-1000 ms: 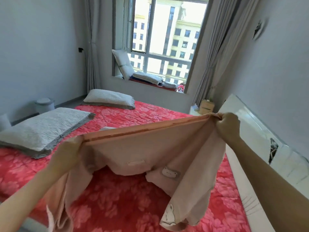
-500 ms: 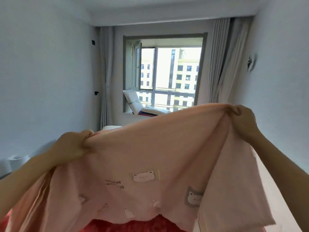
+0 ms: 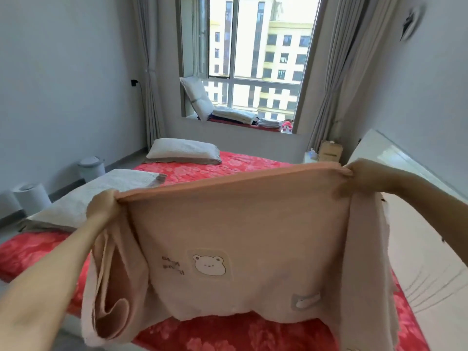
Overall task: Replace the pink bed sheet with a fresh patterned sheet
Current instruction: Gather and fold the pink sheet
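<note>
A pale pink sheet with small bear prints [image 3: 240, 236] hangs stretched in the air in front of me, partly folded, its lower edge just above the bed. My left hand [image 3: 103, 206] grips its top left corner. My right hand [image 3: 364, 176] grips its top right corner. Folded layers dangle below each hand. Under it lies the red floral bed cover [image 3: 240, 165] on the mattress. The sheet hides the middle of the bed.
Two grey-white pillows lie on the bed, one near the left edge [image 3: 101, 193] and one at the far end [image 3: 182, 150]. A white headboard [image 3: 405, 173] runs along the right. A window ledge [image 3: 243, 122] holds folded bedding. Small bins [image 3: 91, 168] stand by the left wall.
The sheet went up high in front of my face, then came back down to chest height. Both hands kept their grip on the top corners; the bear side now faces me.
</note>
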The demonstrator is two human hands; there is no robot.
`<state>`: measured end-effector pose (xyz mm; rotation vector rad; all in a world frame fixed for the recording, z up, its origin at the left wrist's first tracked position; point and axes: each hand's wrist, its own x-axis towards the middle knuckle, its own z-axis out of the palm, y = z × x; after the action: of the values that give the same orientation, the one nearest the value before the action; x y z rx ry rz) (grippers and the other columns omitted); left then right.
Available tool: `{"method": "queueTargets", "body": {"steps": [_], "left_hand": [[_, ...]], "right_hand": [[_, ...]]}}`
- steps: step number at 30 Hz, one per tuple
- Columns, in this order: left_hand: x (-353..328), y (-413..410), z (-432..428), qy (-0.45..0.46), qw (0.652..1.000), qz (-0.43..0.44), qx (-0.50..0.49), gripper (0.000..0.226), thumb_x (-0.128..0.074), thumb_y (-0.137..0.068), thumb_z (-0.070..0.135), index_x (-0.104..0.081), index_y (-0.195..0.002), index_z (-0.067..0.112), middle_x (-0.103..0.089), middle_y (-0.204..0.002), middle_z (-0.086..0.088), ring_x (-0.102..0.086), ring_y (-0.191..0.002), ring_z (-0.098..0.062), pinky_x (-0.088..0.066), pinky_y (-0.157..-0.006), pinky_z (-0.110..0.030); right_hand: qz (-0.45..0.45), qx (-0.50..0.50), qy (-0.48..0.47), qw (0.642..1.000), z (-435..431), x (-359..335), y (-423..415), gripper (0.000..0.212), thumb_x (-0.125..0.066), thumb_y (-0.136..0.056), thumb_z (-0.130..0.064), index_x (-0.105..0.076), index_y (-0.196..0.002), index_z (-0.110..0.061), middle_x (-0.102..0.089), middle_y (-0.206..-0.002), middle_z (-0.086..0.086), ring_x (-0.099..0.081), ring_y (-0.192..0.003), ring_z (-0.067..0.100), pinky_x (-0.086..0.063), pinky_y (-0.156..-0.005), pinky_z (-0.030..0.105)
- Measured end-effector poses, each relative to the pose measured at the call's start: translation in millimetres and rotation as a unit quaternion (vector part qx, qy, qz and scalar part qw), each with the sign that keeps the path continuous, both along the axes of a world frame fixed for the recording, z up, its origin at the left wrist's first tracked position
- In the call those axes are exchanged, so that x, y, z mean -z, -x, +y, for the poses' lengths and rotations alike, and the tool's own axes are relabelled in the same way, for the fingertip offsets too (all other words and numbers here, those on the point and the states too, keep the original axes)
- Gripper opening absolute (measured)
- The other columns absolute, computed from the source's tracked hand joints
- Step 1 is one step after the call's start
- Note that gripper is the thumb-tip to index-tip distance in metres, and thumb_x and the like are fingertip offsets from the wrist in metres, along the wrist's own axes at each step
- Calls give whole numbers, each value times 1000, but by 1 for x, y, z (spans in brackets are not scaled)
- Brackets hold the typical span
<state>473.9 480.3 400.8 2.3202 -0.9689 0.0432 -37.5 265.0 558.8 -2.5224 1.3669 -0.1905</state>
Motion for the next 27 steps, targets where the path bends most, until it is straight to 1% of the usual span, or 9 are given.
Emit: {"method": "queueTargets", "body": {"steps": [3,6,9,11,17,19,21,24,27], "left_hand": [[-11,-30,-46,25,997,4,73,21,-38,-85,19,-53,-82,5,-62,-91,-21,-55,-83,-36,-38,-69,-39],[-37,-70,-88,3,980,0,197,26,-38,-73,27,-50,-72,4,-58,-72,-14,-54,-73,-33,-39,-65,-40],[-49,-106,-125,-118,938,-62,321,23,-67,-78,16,-48,-65,14,-55,-69,-5,-52,-72,-29,-37,-64,-36],[-49,-132,-156,-213,902,-129,353,20,-72,-72,13,-52,-71,16,-58,-73,-1,-54,-73,-25,-40,-67,-35],[-11,-170,-233,-329,878,-244,249,13,-57,-76,7,-65,-85,11,-67,-94,-10,-64,-86,-27,-48,-70,-29],[13,-187,-250,-353,883,-215,222,20,-54,-78,5,-65,-95,8,-66,-102,-14,-63,-94,-30,-50,-76,-31],[35,-206,-271,-331,909,-155,202,22,-52,-79,3,-64,-97,7,-64,-106,-17,-62,-94,-33,-50,-78,-32],[50,-210,-301,-269,941,-92,186,22,-49,-82,1,-68,-91,7,-60,-112,-20,-59,-95,-35,-46,-75,-31],[36,-196,-349,-234,948,-115,181,23,-43,-87,2,-65,-90,6,-63,-107,-17,-58,-96,-34,-47,-79,-34]], "right_hand": [[129,83,101,983,-27,36,-33,31,-71,-80,-30,-54,-61,-12,-57,-70,5,-55,-76,25,-39,-61,27],[95,156,144,973,-56,64,-57,22,-52,-92,-21,-64,-89,-3,-62,-101,22,-57,-95,35,-45,-79,34],[78,231,135,960,-73,87,-77,19,-48,-90,-5,-61,-96,8,-59,-106,32,-57,-98,43,-44,-80,39],[88,263,115,954,-89,97,-89,17,-51,-88,-3,-61,-97,7,-60,-105,33,-58,-98,44,-42,-76,38],[158,264,31,951,-143,110,-123,9,-57,-82,-5,-63,-90,-2,-63,-98,23,-61,-94,34,-41,-69,31],[217,262,-23,940,-163,129,-128,4,-60,-77,-5,-62,-79,-8,-64,-93,16,-60,-84,27,-48,-72,31],[260,263,-38,928,-186,155,-130,8,-60,-77,-6,-57,-72,-12,-67,-102,13,-64,-91,25,-49,-79,30],[214,291,-30,932,-206,195,-137,25,-47,-88,-13,-65,-105,-9,-64,-118,14,-62,-108,27,-49,-85,31],[155,329,-18,931,-250,196,-146,34,-35,-94,-11,-63,-112,-2,-61,-121,20,-59,-110,33,-48,-91,35]]}}
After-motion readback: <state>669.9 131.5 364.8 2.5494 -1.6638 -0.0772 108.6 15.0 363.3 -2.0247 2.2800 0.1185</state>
